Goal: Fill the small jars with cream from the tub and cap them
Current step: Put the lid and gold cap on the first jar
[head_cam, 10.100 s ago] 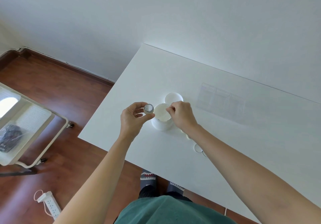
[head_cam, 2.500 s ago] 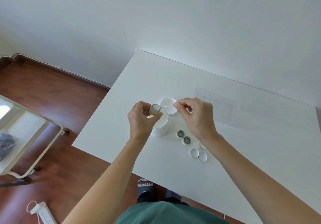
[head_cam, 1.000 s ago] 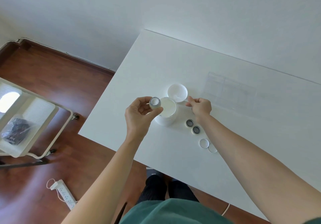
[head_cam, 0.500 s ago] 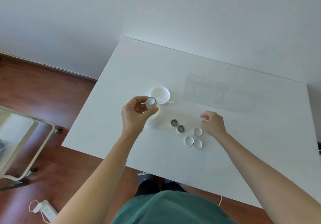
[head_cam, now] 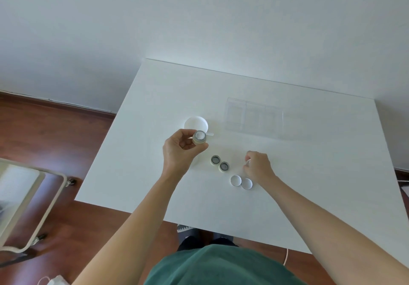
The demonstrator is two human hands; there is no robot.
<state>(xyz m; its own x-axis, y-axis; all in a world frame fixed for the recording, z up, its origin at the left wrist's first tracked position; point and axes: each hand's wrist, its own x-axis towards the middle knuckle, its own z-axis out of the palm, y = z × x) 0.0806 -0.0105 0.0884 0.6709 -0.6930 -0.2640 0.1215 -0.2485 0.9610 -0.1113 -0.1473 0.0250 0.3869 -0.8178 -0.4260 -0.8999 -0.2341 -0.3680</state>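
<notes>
Right hand [head_cam: 259, 166] moved from tub to caps [head_cam: 236, 180], closed, contents unclear | left hand [head_cam: 180, 149] pinches filled jar [head_cam: 199, 137] | table [head_cam: 309, 174] right bare

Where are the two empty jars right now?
In the head view, the two empty jars stand side by side on the table, between the left hand and the right hand, beside two loose caps.
</notes>
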